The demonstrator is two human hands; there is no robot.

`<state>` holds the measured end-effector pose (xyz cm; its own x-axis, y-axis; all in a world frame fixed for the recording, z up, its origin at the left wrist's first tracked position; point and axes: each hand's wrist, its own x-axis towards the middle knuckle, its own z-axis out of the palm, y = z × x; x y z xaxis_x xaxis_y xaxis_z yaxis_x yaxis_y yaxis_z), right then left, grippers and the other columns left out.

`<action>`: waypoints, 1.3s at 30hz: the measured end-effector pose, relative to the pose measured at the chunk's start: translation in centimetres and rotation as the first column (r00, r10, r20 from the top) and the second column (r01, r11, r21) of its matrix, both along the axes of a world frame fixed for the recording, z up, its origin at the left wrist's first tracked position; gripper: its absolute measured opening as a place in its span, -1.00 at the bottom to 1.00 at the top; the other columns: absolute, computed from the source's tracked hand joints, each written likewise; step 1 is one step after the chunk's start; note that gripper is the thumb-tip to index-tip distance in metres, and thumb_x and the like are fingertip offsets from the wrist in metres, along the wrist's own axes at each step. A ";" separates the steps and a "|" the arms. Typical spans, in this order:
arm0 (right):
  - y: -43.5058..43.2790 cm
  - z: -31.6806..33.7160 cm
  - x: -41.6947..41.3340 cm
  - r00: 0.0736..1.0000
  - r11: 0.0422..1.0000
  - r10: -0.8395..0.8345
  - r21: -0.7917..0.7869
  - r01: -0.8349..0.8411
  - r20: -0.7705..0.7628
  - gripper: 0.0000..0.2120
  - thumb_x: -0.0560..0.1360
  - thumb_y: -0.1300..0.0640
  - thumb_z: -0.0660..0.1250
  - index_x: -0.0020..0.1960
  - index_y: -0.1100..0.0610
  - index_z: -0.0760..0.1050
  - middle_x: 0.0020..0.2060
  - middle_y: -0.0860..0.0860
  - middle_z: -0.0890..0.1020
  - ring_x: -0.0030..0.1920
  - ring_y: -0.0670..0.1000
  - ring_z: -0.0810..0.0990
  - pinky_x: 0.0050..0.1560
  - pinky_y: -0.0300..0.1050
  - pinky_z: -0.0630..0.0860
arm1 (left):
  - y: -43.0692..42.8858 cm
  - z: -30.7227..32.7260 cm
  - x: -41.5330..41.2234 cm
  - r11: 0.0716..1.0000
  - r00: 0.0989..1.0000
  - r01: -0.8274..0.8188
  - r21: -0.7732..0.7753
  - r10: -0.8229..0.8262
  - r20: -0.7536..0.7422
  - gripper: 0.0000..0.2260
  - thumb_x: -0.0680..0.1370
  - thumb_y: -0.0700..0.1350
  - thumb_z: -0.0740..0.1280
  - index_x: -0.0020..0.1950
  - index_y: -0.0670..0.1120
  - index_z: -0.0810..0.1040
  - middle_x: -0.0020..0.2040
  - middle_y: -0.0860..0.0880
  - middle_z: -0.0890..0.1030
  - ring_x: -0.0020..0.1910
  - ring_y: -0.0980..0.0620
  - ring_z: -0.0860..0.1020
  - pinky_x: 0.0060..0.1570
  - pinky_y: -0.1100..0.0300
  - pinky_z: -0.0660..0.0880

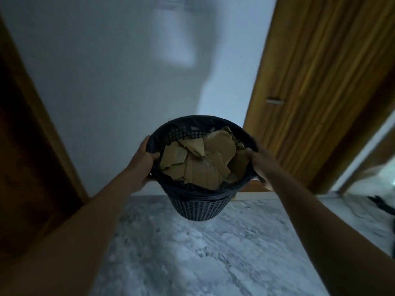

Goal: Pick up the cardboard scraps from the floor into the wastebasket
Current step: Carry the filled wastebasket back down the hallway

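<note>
Wastebasket [201, 208]: dark latticed plastic, round, lined with a dark bag; held up off the floor, tilted with the mouth toward the camera.
Cardboard scraps [203, 161]: brown torn pieces, piled inside the wastebasket, filling it to near the rim; several overlapping, one leaning against the far wall.
Left hand [142, 161]: on the left side of the rim; thumb hooked over the edge inside, fingers [147, 180] wrapped around the outer wall, closed on the wastebasket.
Right hand [259, 162]: on the right side of the rim; fingers folded over the edge, palm against the outer wall, gripping the wastebasket.
Arms: both bare, stretched forward from the lower corners.
Floor [203, 253]: grey-white marbled stone, below the wastebasket; no contact with its base.
Wall [106, 71]: pale, plain, behind the wastebasket, with a faint lighter patch high up.
Wooden door frame [310, 82]: right of the wastebasket, light brown, grain vertical.
Dark wooden panel [25, 157]: far left edge.
Dark object [382, 205]: on the floor at far right, too blurred to identify.
</note>
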<state>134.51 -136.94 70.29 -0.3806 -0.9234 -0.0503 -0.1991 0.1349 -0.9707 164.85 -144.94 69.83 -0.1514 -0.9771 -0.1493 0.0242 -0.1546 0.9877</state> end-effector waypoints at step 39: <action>49.7 -1.5 -71.9 -0.007 -0.041 -0.944 -0.096 0.995 0.330 -0.47 0.71 0.19 0.12 0.59 -0.19 0.15 0.23 0.16 0.61 0.01 0.22 0.66 0.10 0.42 0.56 | 28.2 1.1 -110.0 0.013 0.013 1.000 0.002 -1.000 -0.027 -0.51 0.71 -0.24 0.13 0.56 0.21 0.25 0.32 -0.04 0.48 0.07 -0.10 0.58 -0.12 0.03 0.55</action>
<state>62.57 -87.20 68.81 -0.9209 0.3807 -0.0843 0.0346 -0.1354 -0.9902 54.86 -116.76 70.92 -0.9787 0.1429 -0.1471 -0.1559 -0.0529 0.9864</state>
